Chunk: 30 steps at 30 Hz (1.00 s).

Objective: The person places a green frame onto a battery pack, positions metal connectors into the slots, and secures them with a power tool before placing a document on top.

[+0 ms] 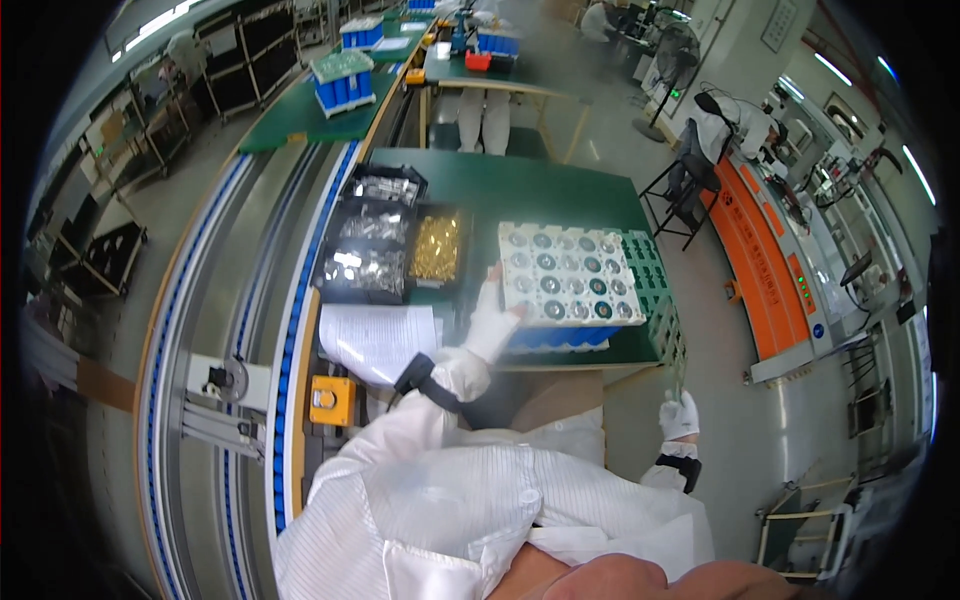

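My left hand [490, 322], in a white glove, lies against the left front corner of a white tray [568, 322]. Its fingers stretch along the tray's side, with the thumb apart at the corner. Rows of round clear and dark-ringed parts [550, 285] sit in the tray, which rests on a blue crate [565, 338]. Off the table's right front corner, my gloved right hand [679, 416] is closed on the lower end of a thin green perforated panel [668, 342]. More green slotted panel shows behind it, beside the tray; I cannot tell whether the two are joined.
Black bins [368, 265] of shiny metal parts and a bin of gold-coloured parts [436, 248] stand left on the green table [530, 185]. Paper sheets [380, 338] lie before them. A yellow control box [331, 401] is mounted by the conveyor [235, 300]. Another person [740, 115] sits at right.
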Tool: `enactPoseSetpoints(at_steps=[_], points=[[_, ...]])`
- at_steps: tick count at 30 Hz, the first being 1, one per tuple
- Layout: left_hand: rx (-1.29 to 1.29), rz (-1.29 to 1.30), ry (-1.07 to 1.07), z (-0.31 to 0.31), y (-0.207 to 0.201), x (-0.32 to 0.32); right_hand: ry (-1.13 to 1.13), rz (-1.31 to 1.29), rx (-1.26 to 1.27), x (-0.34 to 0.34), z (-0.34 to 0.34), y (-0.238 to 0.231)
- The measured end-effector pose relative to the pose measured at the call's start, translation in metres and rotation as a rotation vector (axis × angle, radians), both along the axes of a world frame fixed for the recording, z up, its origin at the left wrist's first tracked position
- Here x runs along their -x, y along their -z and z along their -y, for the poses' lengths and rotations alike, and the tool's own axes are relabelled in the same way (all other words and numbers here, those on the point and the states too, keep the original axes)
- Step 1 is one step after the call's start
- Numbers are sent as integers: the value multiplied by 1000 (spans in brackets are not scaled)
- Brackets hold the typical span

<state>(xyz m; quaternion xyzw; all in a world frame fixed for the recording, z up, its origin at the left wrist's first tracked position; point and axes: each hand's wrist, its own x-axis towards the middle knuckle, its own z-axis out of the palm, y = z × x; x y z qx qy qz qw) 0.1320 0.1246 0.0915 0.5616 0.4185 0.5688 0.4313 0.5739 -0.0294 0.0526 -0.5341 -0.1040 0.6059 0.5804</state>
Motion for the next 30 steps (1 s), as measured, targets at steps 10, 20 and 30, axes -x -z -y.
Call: enactPoseSetpoints(at_steps=[10, 20, 30], points=[[110, -42, -30, 16, -35, 0, -107, -349, -435, 179, -72, -116], [144, 125, 84, 22, -38, 11, -236, 0, -371, 296, -85, -143], [222, 255, 115, -24, -17, 10, -470, 694, -414, 265, -68, -147]])
